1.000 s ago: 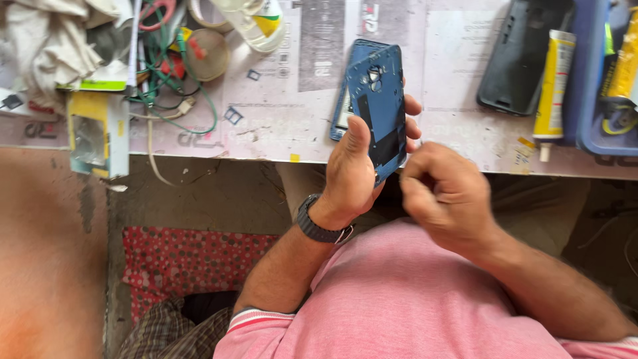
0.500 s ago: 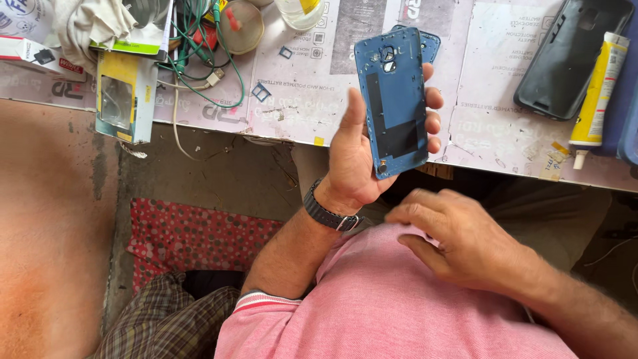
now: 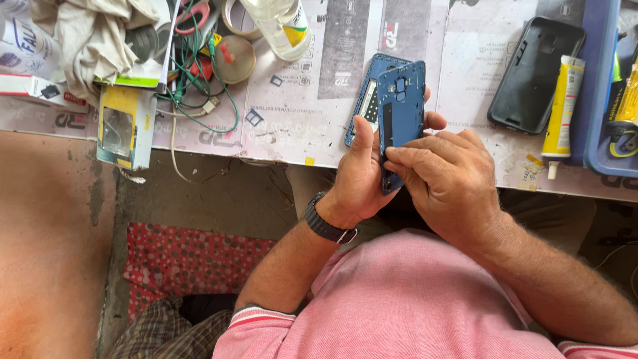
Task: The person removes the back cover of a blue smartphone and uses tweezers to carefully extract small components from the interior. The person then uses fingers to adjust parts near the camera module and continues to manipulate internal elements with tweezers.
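Hidden: the lower end of the blue phone back cover (image 3: 401, 106) is buried between the two hands; the fingertips of the right hand (image 3: 446, 183) mask its lower edge, so what they press there cannot be made out.
Cut off: the blue tray (image 3: 596, 86) runs out of the right edge; the white cloth (image 3: 90, 40) and clear bottle (image 3: 278, 20) are cropped at the top.
Hard to make out: the tangle of green wires (image 3: 199, 80) hides small parts beneath it.
Cover position: held upright just above the table (image 3: 299, 126) edge, inner side toward the camera, camera opening at the top end.
Left hand (image 3: 359, 179): clamped on the cover, thumb lying along its left edge, fingers wrapped behind and showing at the right edge; a dark wristwatch (image 3: 327, 226) sits on the wrist.
Right hand: fingers drawn together, tips touching the cover's lower left part, just beside the left thumb.
Behind the cover: a second blue phone frame (image 3: 367, 93) lies flat on the table, partly covered by the held one.
To the right: a black phone case (image 3: 535, 73) and a yellow glue tube (image 3: 563, 100), well apart from the hands.
To the left: a yellow-edged box (image 3: 123, 126) at the table edge.
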